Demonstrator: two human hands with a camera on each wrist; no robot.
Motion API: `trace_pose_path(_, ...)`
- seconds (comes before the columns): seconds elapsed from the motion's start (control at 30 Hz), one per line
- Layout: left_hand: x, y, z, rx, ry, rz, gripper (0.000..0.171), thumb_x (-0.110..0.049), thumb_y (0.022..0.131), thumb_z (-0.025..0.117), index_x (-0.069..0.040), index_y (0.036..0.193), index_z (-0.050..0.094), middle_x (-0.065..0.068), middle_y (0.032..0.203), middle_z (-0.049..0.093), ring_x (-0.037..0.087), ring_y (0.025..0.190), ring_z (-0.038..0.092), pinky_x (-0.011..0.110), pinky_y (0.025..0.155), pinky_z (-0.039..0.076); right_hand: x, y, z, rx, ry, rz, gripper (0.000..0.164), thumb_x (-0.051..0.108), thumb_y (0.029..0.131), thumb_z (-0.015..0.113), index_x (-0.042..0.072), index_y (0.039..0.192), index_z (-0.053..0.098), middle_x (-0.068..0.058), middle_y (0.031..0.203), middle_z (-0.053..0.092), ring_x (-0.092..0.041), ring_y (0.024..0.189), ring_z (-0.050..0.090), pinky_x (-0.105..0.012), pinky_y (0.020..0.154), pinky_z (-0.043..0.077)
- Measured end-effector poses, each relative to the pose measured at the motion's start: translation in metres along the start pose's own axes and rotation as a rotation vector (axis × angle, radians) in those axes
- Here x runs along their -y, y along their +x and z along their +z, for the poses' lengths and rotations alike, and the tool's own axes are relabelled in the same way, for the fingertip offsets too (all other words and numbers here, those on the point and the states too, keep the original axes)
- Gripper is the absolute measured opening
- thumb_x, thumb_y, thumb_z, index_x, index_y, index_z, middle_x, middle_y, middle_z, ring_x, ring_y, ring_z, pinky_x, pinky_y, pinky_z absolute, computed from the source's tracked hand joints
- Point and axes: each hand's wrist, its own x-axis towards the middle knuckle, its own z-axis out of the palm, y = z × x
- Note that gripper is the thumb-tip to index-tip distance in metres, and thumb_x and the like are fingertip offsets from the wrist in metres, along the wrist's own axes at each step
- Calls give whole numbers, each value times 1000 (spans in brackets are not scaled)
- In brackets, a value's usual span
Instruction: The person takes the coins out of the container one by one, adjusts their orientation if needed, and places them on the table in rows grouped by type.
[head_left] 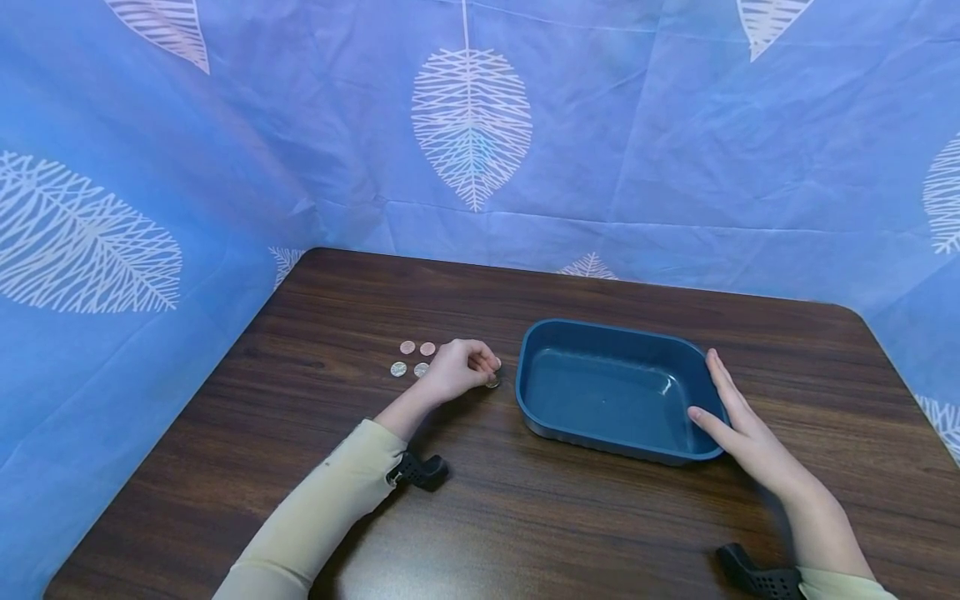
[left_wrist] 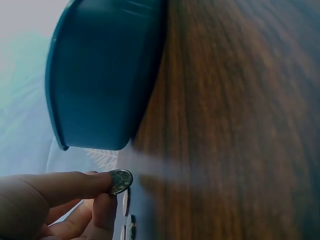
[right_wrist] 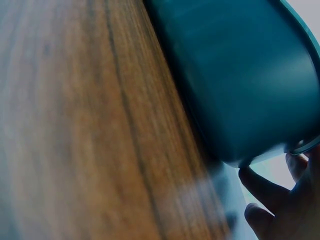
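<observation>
My left hand point(head_left: 455, 371) pinches a silver coin point(left_wrist: 120, 181) between thumb and fingertips, just left of a blue plastic bin point(head_left: 555, 434). The coin is tilted, and my fingers cover part of it. Behind that hand, two copper coins point(head_left: 407, 347) and two silver coins point(head_left: 398, 368) lie flat on the table, one silver coin close to my wrist. On the bin's right end, my right hand point(head_left: 750, 433) holds the wall, thumb over the rim and fingers against the outside point(right_wrist: 265, 192). Nothing shows inside the bin.
The dark wood-grain table point(head_left: 600, 517) carries the bin and coins. Blue cloth point(head_left: 637, 150) with white leaf prints hangs behind the table and at its sides. A black wrist device point(head_left: 420, 472) sits on my left wrist, another point(head_left: 757, 575) on my right.
</observation>
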Motion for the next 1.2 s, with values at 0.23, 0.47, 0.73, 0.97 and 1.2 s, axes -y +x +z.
trace_pose_path(0.23, -2, 3, 3, -1, 105, -5, 13, 9, 76, 66, -3, 82, 69, 4, 75, 67, 8, 67, 60, 20, 65, 47, -2, 1, -1, -8, -7, 1, 79, 17, 101, 46, 35, 150, -13, 0, 157, -20, -29, 140, -21, -75, 96, -6)
trace_pose_path(0.47, -3, 5, 7, -15, 195, 8, 13, 10, 75, 68, -2, 80, 68, 9, 77, 68, 14, 70, 61, 20, 65, 48, -1, 1, 0, -3, 2, -9, 78, 17, 101, 46, 35, 150, -12, 5, 156, -20, -29, 141, -21, -75, 96, -6)
trace_pose_path(0.73, -6, 8, 10, -10, 241, 8, 16, 12, 74, 70, -2, 82, 67, 4, 75, 65, 15, 72, 62, 21, 65, 48, 0, 1, -2, -1, 4, -13, 78, 17, 101, 46, 35, 150, -13, 2, 156, -20, -29, 140, -21, -75, 96, -6)
trace_pose_path(0.97, -6, 6, 9, -18, 225, -2, 15, 11, 74, 70, -1, 83, 67, 5, 76, 66, 15, 72, 62, 21, 66, 48, -1, 1, 0, 3, 4, -2, 78, 18, 101, 46, 36, 149, -13, 8, 156, -20, -30, 140, -21, -76, 95, -6)
trace_pose_path(1.2, -7, 0, -2, -51, 200, -21, 11, 6, 79, 70, -2, 85, 68, 5, 79, 66, 15, 72, 62, 25, 67, 49, 1, -1, -1, 18, -3, 24, 78, 21, 102, 46, 39, 149, -14, 3, 156, -20, -34, 140, -20, -77, 94, -3)
